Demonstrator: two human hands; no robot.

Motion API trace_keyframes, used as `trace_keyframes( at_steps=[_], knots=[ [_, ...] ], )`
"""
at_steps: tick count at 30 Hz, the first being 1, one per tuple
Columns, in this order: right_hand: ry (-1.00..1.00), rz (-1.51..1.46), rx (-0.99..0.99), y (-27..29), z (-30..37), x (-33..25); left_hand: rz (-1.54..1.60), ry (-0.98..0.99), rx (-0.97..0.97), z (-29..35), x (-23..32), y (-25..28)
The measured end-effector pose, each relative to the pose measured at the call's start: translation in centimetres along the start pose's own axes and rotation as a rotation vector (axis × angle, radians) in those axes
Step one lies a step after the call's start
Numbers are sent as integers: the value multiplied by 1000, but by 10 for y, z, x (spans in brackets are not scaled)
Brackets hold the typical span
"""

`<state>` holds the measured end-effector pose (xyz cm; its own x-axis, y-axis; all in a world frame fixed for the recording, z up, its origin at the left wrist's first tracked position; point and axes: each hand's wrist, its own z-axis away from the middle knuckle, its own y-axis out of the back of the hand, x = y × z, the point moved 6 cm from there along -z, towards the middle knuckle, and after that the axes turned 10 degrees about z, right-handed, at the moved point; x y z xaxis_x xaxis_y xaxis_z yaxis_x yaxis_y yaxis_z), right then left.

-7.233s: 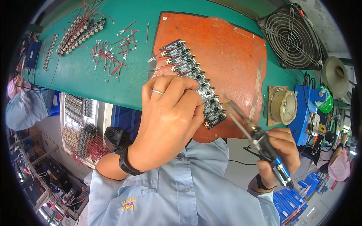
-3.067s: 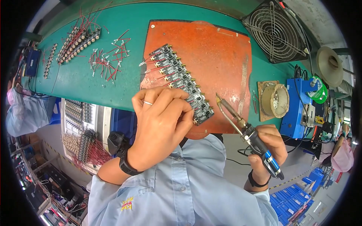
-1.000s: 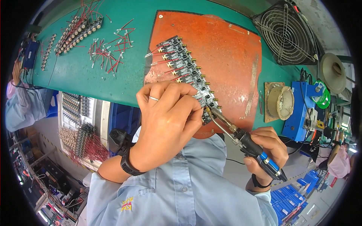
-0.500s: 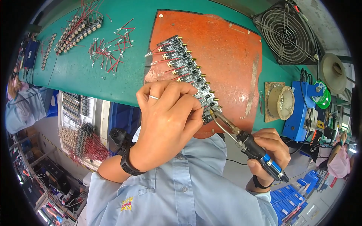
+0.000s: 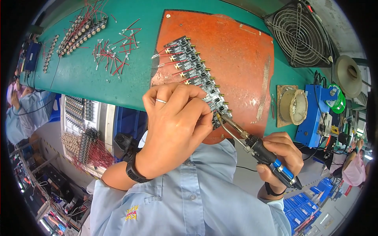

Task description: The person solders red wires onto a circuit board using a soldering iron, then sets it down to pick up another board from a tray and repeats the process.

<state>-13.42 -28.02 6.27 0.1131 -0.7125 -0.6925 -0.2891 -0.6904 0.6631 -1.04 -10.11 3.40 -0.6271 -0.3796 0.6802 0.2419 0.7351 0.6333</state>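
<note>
A strip of small black circuit boards (image 5: 191, 65) with brass pins along its right edge lies slanted on an orange mat (image 5: 236, 51). Short red wires with clear tips (image 5: 173, 63) stick out from its left side. My left hand (image 5: 177, 118) bends over the lower part of the strip, fingers pinched together; what they hold is hidden behind them. In my right hand (image 5: 284, 155) is a soldering iron (image 5: 264, 151) with a thin metal feed tube beside its shaft. Its tip touches or nearly touches the strip's lower end, close to my left fingertips.
Loose red-wired parts (image 5: 114, 55) and finished-looking strips (image 5: 82, 35) lie on the green table (image 5: 78, 86). To the right stand a fan (image 5: 297, 35), a round tip-cleaning dish (image 5: 298, 107), a blue soldering station (image 5: 309, 118) and a green solder spool (image 5: 336, 100). A tray (image 5: 100, 122) holds more parts at lower left.
The soldering iron's tip has shifted slightly left along the strip's lower end, my right hand moving very little. My left hand stays in place.
</note>
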Motion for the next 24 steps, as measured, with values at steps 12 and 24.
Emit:
trace_keyframes(
  at_steps=[12,24],
  knots=[
    [-27,-91,195,13,17,16,-2,0,-10,0,1,0],
    [-308,-294,323,-14,23,29,31,-12,-68,2,-2,2]
  ],
)
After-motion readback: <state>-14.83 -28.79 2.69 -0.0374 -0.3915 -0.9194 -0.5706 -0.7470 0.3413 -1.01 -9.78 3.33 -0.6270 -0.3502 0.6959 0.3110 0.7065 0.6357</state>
